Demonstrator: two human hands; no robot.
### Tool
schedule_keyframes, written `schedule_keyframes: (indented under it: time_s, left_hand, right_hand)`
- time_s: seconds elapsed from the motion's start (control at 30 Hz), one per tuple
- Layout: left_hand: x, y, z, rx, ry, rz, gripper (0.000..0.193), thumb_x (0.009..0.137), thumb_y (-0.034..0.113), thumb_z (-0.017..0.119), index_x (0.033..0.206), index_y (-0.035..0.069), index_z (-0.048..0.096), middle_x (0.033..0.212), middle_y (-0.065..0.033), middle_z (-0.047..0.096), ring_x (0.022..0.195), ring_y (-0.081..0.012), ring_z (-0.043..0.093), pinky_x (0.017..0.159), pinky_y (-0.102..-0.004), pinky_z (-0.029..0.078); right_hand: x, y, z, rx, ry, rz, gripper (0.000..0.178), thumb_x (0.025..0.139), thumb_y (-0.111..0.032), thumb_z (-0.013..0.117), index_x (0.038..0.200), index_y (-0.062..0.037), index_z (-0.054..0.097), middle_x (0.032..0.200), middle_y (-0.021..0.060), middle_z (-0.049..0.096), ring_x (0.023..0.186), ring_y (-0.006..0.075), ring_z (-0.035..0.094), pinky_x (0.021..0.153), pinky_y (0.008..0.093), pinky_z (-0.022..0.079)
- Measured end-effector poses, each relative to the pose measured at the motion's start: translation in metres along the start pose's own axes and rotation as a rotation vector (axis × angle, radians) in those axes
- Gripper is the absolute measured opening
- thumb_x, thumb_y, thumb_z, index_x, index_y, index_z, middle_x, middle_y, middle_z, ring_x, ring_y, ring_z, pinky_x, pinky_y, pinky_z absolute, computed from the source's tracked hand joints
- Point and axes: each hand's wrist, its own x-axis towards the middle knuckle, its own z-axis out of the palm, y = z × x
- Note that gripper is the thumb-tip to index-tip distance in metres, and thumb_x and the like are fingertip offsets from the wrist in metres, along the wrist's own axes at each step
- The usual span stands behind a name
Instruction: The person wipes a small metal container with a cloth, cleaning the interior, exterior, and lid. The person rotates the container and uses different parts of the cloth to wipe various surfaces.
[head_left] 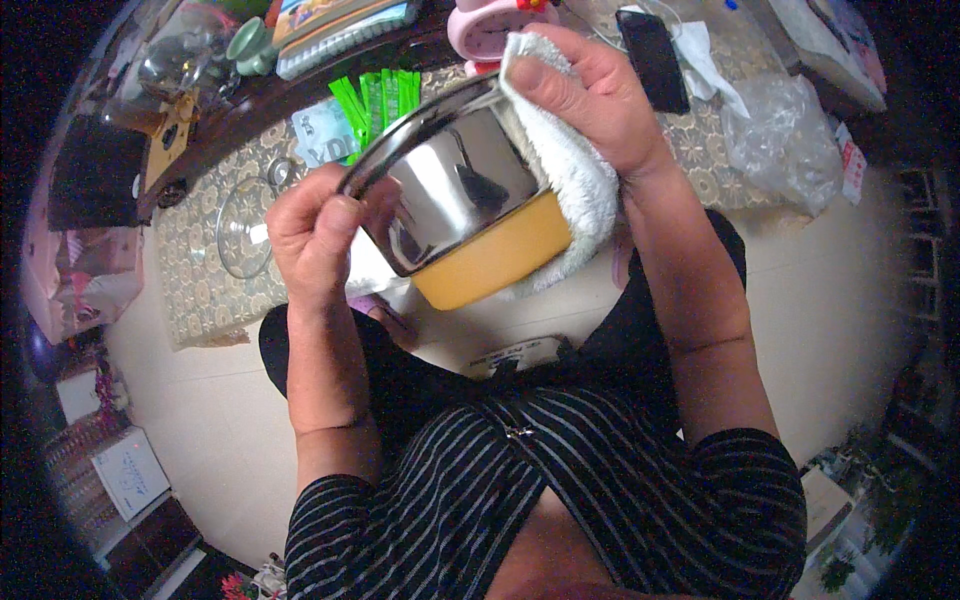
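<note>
A shiny steel pot [455, 185] with an orange-yellow band around its base is held tilted above my lap, at the near edge of the table. My left hand [312, 225] grips its rim on the left, thumb outside. On the upper right, my right hand [590, 95] pinches a white towel [585, 185] against the rim, and the cloth hangs down along the pot's side. The pot's inside is mostly hidden from this angle. Left of my left hand, a round clear glass lid [228, 240] lies on the patterned tablecloth [200, 295].
Bright green sachets [385, 100] lie just beyond the pot. Farther back stand a pink alarm clock [490, 32], books [340, 25] and a small green cup [250, 48]. A black phone [652, 62] and a crumpled clear plastic bag [780, 140] rest on the right.
</note>
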Motion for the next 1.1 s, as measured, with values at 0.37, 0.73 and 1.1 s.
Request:
schedule_keyframes:
  time_s: [0.37, 0.73, 1.1]
  left_hand:
    - [-0.001, 0.009, 0.017, 0.227, 0.017, -0.022, 0.028, 0.093, 0.022, 0.065, 0.079, -0.002, 0.067, 0.065, -0.0010, 0.058, 0.055, -0.0070, 0.053, 0.051, -0.0227, 0.041]
    - [-0.001, 0.007, 0.028, 0.169, 0.168, -0.107, 0.030, 0.098, 0.025, 0.062, 0.081, 0.000, 0.065, 0.065, 0.0009, 0.056, 0.056, -0.0063, 0.052, 0.050, -0.0222, 0.041]
    - [-0.008, -0.003, 0.019, 0.141, 0.121, -0.024, 0.030, 0.101, 0.023, 0.053, 0.087, -0.001, 0.064, 0.080, -0.0004, 0.060, 0.074, -0.0067, 0.051, 0.065, -0.0223, 0.041]
  right_hand:
    - [0.006, -0.011, 0.026, -0.375, 0.126, -0.398, 0.022, 0.081, -0.009, 0.077, 0.100, -0.0044, 0.067, 0.098, 0.0041, 0.065, 0.091, 0.0132, 0.062, 0.079, 0.0280, 0.050]
    - [-0.008, -0.007, 0.040, -0.923, 0.133, -0.592, 0.029, 0.074, -0.005, 0.077, 0.102, -0.0063, 0.068, 0.106, 0.0107, 0.063, 0.096, 0.0255, 0.063, 0.084, 0.0339, 0.051]
    - [-0.013, 0.000, 0.046, -0.983, 0.109, -0.668, 0.034, 0.068, -0.007, 0.077, 0.102, -0.0085, 0.069, 0.108, 0.0094, 0.063, 0.097, 0.0284, 0.062, 0.086, 0.0373, 0.051]
